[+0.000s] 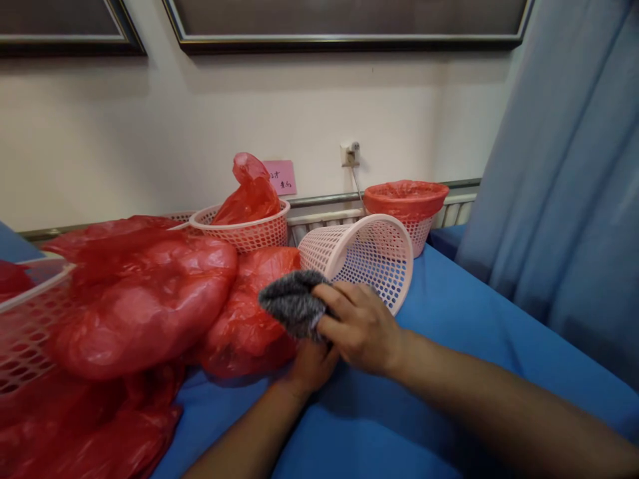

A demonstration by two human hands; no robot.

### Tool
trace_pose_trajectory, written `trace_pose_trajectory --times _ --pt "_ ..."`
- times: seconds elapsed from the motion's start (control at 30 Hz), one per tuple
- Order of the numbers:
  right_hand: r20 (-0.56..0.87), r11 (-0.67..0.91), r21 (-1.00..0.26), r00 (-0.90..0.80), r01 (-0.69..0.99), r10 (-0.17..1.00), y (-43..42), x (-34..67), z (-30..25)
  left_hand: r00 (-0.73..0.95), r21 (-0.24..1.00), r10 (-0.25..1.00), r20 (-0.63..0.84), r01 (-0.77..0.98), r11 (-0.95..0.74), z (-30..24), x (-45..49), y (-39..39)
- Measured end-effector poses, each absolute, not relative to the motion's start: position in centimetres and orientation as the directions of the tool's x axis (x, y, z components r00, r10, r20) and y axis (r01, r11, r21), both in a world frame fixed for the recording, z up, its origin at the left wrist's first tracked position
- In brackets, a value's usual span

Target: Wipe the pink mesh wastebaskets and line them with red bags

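Note:
My right hand is closed round a dark grey fuzzy cloth, in front of a pink perforated plastic basket. The basket lies tipped on its side, its open mouth turned toward the right and front. Beneath the cloth and the right hand is my left hand; its fingers are mostly covered, so I cannot see what they touch. Red plastic bags, bulging and crumpled, lie just left of both hands on the blue bed cover.
Another pink basket with a red bag inside stands behind. A red-lined basket is at the back right, and a further basket at the left edge. A blue curtain hangs right; a wall socket and radiator are behind.

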State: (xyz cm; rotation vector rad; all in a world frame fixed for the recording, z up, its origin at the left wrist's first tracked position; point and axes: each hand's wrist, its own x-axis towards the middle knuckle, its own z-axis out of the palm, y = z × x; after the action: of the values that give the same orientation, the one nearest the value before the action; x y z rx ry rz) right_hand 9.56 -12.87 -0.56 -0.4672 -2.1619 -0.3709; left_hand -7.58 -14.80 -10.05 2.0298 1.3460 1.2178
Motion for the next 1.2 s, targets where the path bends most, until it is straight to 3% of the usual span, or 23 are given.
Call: trace_pose_trajectory --times 0.13,0.2,0.27,0.33,0.53,0.67,0.73,0.8,0.9,0.97,1.07,1.2 --pt "0.856 0.764 -0.149 -0.304 0.628 0.417 -6.9 11.4 1.9 0.218 0.697 0.900 0.378 0.573 -0.432 -9.2 -7.6 -15.0" --pt "0.830 0.625 -0.383 -0.043 0.680 0.556 -3.2 14.1 1.7 0.209 0.691 0.905 0.369 0.590 -0.418 -8.9 -7.7 -15.1" --pt "0.634 0.367 -0.653 0.214 0.663 0.743 -0.5 17.1 0.0 0.203 0.698 0.912 0.358 0.591 -0.405 -8.9 -7.7 -15.2" --pt "0.314 0.069 -0.776 0.288 0.627 0.905 0.3 19.3 -2.9 0.201 0.710 0.913 0.355 0.577 -0.403 -8.9 -7.6 -15.2" --pt "0.061 -0.006 -0.776 0.085 0.630 0.995 -5.4 18.4 -11.7 0.208 0.727 0.901 0.380 0.535 -0.430 -8.6 -6.9 -15.2" --pt "0.038 0.188 -0.835 -0.286 0.517 0.958 -10.3 15.3 -11.9 0.194 0.747 0.898 0.394 0.501 -0.436 -8.7 -6.8 -15.2" --pt "0.201 0.340 -0.862 -0.363 0.376 0.910 -11.7 14.2 -10.1 0.192 0.746 0.896 0.400 0.499 -0.441 -8.8 -6.8 -15.3" --pt "0.464 0.536 -0.799 -0.286 0.274 0.838 -12.2 13.4 -7.3 0.195 0.738 0.898 0.393 0.516 -0.435 -9.0 -6.8 -15.4" --pt "0.768 0.803 -0.548 -0.239 0.233 0.594 -11.7 12.5 -3.3 0.215 0.722 0.896 0.387 0.533 -0.440 -9.5 -6.9 -15.5" --pt "0.818 0.888 -0.395 -0.349 0.237 0.457 -11.0 12.1 -1.9 0.219 0.711 0.889 0.402 0.537 -0.454 -9.9 -7.1 -15.4" --pt "0.696 0.923 -0.297 -0.605 0.246 0.386 -10.2 12.3 -3.1 0.190 0.702 0.877 0.440 0.536 -0.469 -10.4 -7.6 -15.0" --pt "0.396 0.845 -0.335 -0.751 0.417 0.528 -9.5 14.7 -8.6 0.153 0.752 0.903 0.401 0.507 -0.420 -10.3 -7.9 -14.6"
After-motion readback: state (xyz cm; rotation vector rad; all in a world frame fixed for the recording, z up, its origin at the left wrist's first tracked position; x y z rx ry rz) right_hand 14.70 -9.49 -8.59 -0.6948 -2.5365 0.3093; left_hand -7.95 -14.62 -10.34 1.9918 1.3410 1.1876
